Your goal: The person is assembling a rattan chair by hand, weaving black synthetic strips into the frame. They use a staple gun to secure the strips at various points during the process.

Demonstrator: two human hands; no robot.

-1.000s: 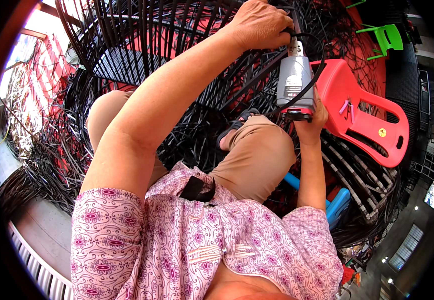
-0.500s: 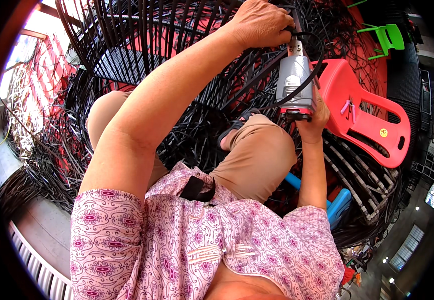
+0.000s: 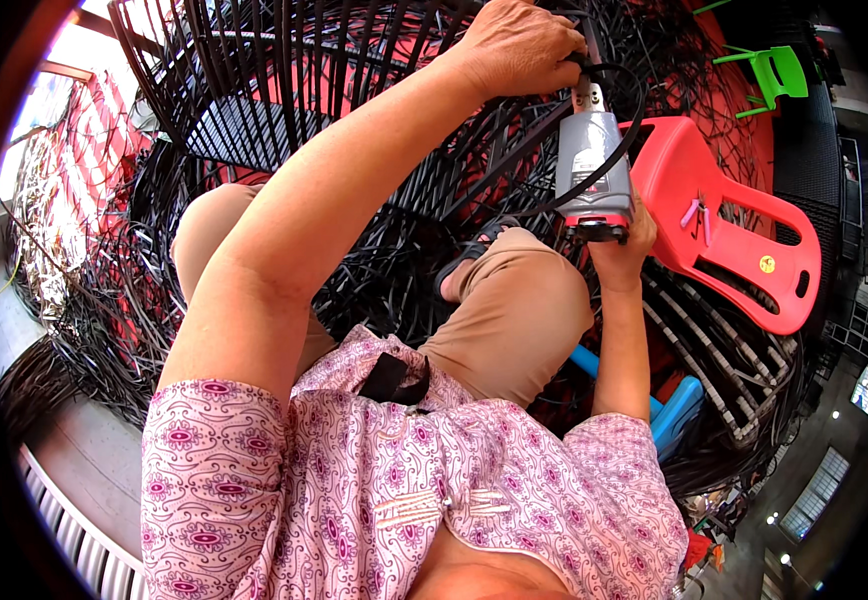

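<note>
My right hand (image 3: 629,245) is wrapped round the handle of a grey and red stapler-like power tool (image 3: 594,160), its nose pointing away from me. At that nose, my left hand (image 3: 526,50) is closed on a black plastic strip (image 3: 619,68). The strip's free part curves back across the tool's body. A dark metal bar (image 3: 592,35) runs just beyond the nose. Left of my hands stands a black woven frame (image 3: 244,125) with many upright strips. The exact spot where nose, strip and bar meet is partly covered by my left fingers.
To the right is a red plastic chair (image 3: 684,170) with pink-handled pliers (image 3: 694,215) on its seat. Further off stands a green chair (image 3: 776,78). Tangled black strips (image 3: 374,265) lie round my feet. A blue plastic stool (image 3: 676,415) is beside my right arm.
The power tool and my right hand have shifted very slightly. My left hand stays almost where it was, with the strip in it.
</note>
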